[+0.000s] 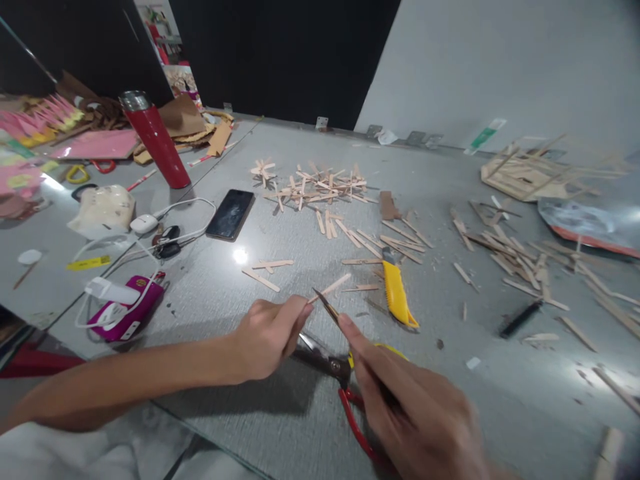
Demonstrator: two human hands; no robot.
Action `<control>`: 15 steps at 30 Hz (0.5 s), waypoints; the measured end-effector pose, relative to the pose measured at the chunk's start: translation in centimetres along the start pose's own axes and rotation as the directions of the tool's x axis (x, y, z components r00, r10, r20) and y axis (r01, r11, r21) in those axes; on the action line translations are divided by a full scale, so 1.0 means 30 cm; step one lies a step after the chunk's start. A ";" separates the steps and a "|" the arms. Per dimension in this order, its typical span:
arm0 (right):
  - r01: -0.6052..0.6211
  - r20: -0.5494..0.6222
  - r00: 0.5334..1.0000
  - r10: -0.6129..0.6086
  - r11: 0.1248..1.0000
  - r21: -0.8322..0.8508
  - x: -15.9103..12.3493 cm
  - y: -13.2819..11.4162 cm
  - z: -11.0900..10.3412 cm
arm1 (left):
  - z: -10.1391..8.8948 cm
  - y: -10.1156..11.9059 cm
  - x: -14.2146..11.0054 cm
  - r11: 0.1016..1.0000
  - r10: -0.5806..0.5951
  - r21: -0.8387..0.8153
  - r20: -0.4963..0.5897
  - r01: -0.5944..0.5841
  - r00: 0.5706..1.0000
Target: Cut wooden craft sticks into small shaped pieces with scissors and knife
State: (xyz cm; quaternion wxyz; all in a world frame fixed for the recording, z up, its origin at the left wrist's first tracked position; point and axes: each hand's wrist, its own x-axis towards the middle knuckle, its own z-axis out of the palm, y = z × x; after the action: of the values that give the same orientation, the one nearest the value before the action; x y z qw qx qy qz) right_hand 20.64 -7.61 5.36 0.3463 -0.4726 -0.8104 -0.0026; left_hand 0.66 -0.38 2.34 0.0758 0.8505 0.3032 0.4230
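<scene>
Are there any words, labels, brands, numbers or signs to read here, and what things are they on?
None that I can read.
Yellow strip: dark marks, too small to read.
Purple box: small markings, too blurred to read.
Pale bag: faint marks, too blurred to read.

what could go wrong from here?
1. Nick: the pointed tool in the right hand has its tip close to the left hand's fingertips; a slip could cut them.
2. Snap: the wooden stick is thin and pinched near one end, so it might break or twist under force.
3. Snag: the scissors lie right by both hands and could get bumped.
</scene>
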 end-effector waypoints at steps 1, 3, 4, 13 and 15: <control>-0.050 -0.006 0.999 0.050 0.998 0.046 0.000 -0.006 0.000 | -0.001 0.000 0.000 1.000 -0.017 -0.008 -0.001 0.017 1.000; -0.132 0.005 0.991 0.133 0.985 0.109 -0.005 -0.014 0.000 | -0.003 0.001 0.001 0.999 -0.029 -0.018 -0.004 0.029 1.000; -0.156 0.016 0.988 0.155 0.980 0.127 -0.008 -0.016 0.002 | -0.004 0.002 0.000 0.999 -0.031 -0.015 -0.002 0.031 1.000; 0.108 0.021 0.994 -0.106 0.988 -0.109 -0.012 0.022 0.037 | -0.005 -0.005 -0.009 0.998 0.011 -0.055 0.046 -0.009 0.999; 0.140 0.024 0.990 -0.138 0.980 -0.141 -0.010 0.025 0.039 | -0.002 -0.007 -0.011 0.998 0.020 -0.066 0.055 -0.016 0.998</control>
State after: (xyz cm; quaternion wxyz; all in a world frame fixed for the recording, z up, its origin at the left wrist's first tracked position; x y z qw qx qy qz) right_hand 20.66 -7.02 4.05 0.3050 -0.4381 -0.8417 -0.0811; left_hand 0.36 -0.42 2.09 0.1083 0.8618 0.2794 0.4093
